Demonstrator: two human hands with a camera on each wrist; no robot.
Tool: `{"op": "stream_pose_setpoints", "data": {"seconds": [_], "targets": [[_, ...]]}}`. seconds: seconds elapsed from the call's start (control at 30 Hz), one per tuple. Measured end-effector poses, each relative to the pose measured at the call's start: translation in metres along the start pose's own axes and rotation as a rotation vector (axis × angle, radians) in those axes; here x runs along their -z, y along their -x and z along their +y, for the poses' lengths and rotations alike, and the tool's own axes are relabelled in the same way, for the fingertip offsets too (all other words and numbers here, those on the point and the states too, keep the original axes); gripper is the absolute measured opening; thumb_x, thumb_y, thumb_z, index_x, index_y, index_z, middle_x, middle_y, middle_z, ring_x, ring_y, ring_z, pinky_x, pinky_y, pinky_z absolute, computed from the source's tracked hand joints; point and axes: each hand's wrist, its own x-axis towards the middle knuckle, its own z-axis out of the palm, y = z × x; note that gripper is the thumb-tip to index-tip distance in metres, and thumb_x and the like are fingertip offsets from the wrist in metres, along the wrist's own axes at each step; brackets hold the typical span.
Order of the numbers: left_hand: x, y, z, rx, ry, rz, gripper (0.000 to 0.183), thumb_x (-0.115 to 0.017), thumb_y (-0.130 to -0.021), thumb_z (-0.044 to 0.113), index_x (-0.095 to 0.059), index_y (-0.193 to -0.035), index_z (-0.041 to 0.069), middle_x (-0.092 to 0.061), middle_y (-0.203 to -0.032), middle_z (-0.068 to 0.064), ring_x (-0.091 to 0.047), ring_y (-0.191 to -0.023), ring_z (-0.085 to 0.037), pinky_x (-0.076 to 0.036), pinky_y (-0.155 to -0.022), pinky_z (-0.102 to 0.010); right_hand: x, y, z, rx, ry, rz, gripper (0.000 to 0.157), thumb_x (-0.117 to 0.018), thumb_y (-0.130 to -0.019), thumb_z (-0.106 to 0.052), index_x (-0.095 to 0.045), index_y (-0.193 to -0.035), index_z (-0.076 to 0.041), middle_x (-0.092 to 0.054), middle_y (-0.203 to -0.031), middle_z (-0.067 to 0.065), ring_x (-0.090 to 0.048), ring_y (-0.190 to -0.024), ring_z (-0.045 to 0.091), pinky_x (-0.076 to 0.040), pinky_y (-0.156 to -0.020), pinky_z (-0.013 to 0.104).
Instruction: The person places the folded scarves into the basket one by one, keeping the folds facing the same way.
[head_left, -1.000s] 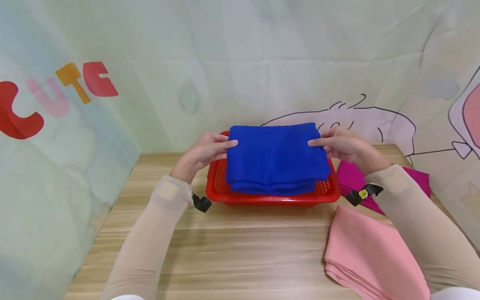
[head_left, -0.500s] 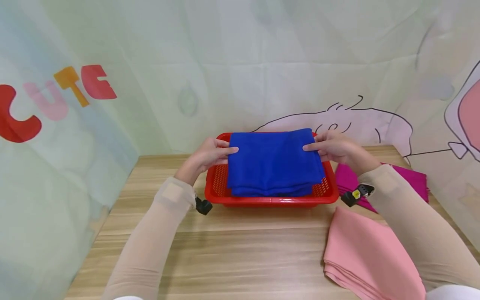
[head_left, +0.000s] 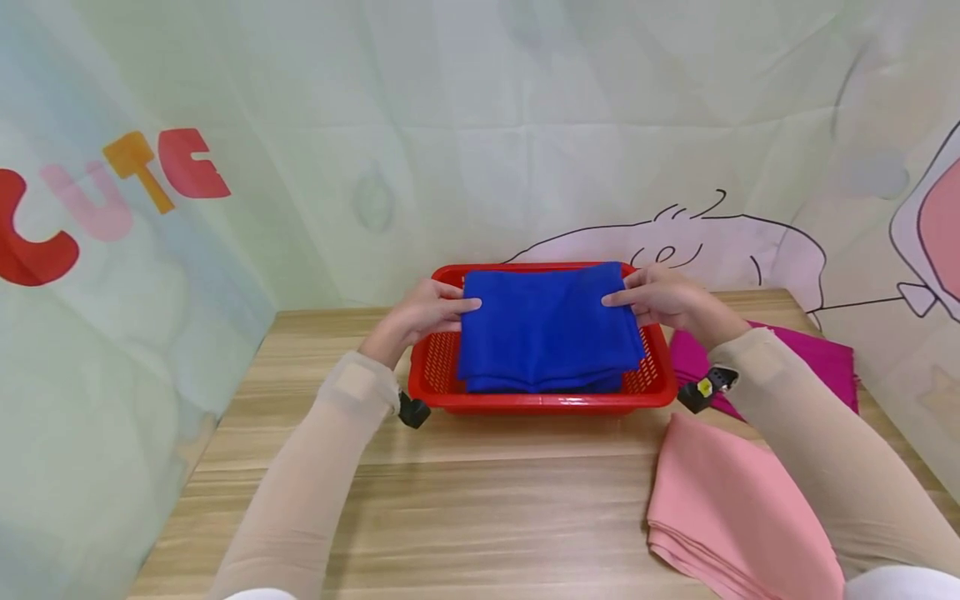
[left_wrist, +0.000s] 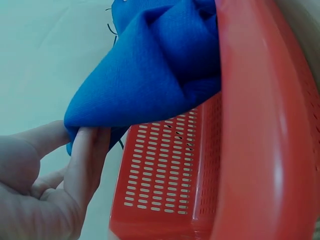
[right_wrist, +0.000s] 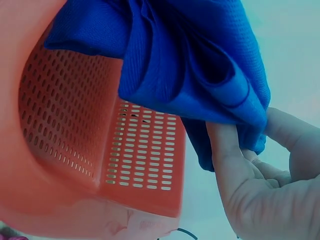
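Note:
A folded blue cloth (head_left: 547,329) lies across the inside of a red perforated plastic basket (head_left: 540,402), its layers showing along the front edge. My left hand (head_left: 426,312) pinches the cloth's left side, thumb on top and fingers underneath. On the opposite side my right hand (head_left: 667,298) grips the right edge in the same manner. In the left wrist view the blue cloth (left_wrist: 140,75) bends over the fingers beside the basket wall. The right wrist view shows several loose folds of the blue cloth (right_wrist: 190,65) hanging above the basket's slotted wall (right_wrist: 145,145).
A folded pink cloth (head_left: 738,508) lies on the wooden table (head_left: 487,508) at the front right. Behind the right forearm is a magenta cloth (head_left: 813,358), partly covered by the sleeve. A printed curtain (head_left: 465,150) hangs directly behind the basket.
Both hands have lowered the blue cloth into the basket, so the basket's back rim now shows behind it. The hands have come slightly closer together. Pink and magenta cloths stay in place.

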Motion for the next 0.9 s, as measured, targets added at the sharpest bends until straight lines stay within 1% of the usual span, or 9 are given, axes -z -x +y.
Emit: {"op": "stream_pose_setpoints", "data": {"seconds": [0.1,0.3,0.43,0.53,0.6,0.7,0.8,0.9], "targets": [[0.000,-0.001,-0.002,0.012,0.000,-0.002,0.057,-0.071,-0.094,0.019,-0.049,-0.142,-0.004,-0.065,-0.120,-0.020,-0.070,-0.098,-0.027,-0.054,-0.092,-0.040,-0.001,-0.001,0.001,-0.008,0.011,-0.004,0.048,-0.071,-0.094,-0.017,-0.053,-0.130,0.010,-0.072,-0.103,0.010,-0.072,-0.087,0.024,-0.058,-0.086,0.041],[-0.002,-0.002,-0.002,0.027,0.005,-0.016,0.057,-0.070,-0.095,0.018,-0.048,-0.142,-0.005,-0.065,-0.119,-0.021,-0.070,-0.094,-0.025,-0.053,-0.094,-0.041,-0.002,-0.004,0.002,-0.010,0.023,-0.019,0.048,-0.071,-0.094,-0.018,-0.053,-0.129,0.010,-0.072,-0.103,0.010,-0.072,-0.086,0.024,-0.058,-0.085,0.041],[-0.003,-0.002,-0.002,0.041,0.008,-0.019,0.062,-0.070,-0.095,0.018,-0.042,-0.146,-0.006,-0.061,-0.126,-0.022,-0.068,-0.101,-0.028,-0.053,-0.096,-0.041,-0.003,-0.006,0.003,-0.004,0.033,-0.027,0.046,-0.071,-0.094,-0.018,-0.055,-0.127,0.010,-0.072,-0.099,0.008,-0.072,-0.085,0.023,-0.058,-0.084,0.040],[-0.002,-0.002,-0.001,0.047,0.001,-0.017,0.065,-0.069,-0.095,0.017,-0.038,-0.148,-0.006,-0.058,-0.131,-0.022,-0.066,-0.107,-0.030,-0.053,-0.095,-0.040,-0.004,-0.008,0.004,-0.007,0.034,-0.031,0.044,-0.072,-0.093,-0.018,-0.057,-0.123,0.010,-0.072,-0.091,0.007,-0.071,-0.080,0.022,-0.058,-0.084,0.039],[-0.002,-0.003,0.000,0.047,-0.009,-0.015,0.066,-0.069,-0.095,0.018,-0.038,-0.149,-0.006,-0.059,-0.131,-0.022,-0.066,-0.107,-0.031,-0.054,-0.094,-0.039,-0.005,-0.008,0.004,-0.010,0.034,-0.032,0.042,-0.072,-0.093,-0.018,-0.057,-0.120,0.010,-0.072,-0.089,0.006,-0.070,-0.079,0.021,-0.058,-0.084,0.038],[-0.002,-0.006,0.000,0.043,-0.027,-0.014,0.067,-0.069,-0.095,0.018,-0.037,-0.149,-0.005,-0.059,-0.131,-0.021,-0.067,-0.106,-0.030,-0.054,-0.093,-0.039,-0.006,-0.010,0.004,-0.017,0.032,-0.025,0.040,-0.073,-0.092,-0.018,-0.059,-0.118,0.008,-0.072,-0.090,0.006,-0.071,-0.081,0.022,-0.058,-0.083,0.037],[-0.002,-0.009,0.000,0.040,-0.033,-0.012,0.067,-0.070,-0.095,0.019,-0.038,-0.150,-0.004,-0.059,-0.131,-0.021,-0.067,-0.107,-0.030,-0.054,-0.094,-0.040,-0.007,-0.012,0.005,-0.017,0.032,-0.018,0.037,-0.073,-0.092,-0.018,-0.059,-0.115,0.008,-0.073,-0.093,0.008,-0.072,-0.083,0.024,-0.058,-0.083,0.038],[-0.002,-0.012,0.001,0.043,-0.032,-0.006,0.069,-0.070,-0.095,0.020,-0.037,-0.151,-0.003,-0.058,-0.132,-0.020,-0.067,-0.107,-0.030,-0.053,-0.095,-0.041,-0.008,-0.014,0.005,-0.023,0.028,-0.012,0.037,-0.073,-0.092,-0.017,-0.059,-0.116,0.008,-0.073,-0.095,0.010,-0.073,-0.085,0.025,-0.058,-0.084,0.039]]}}
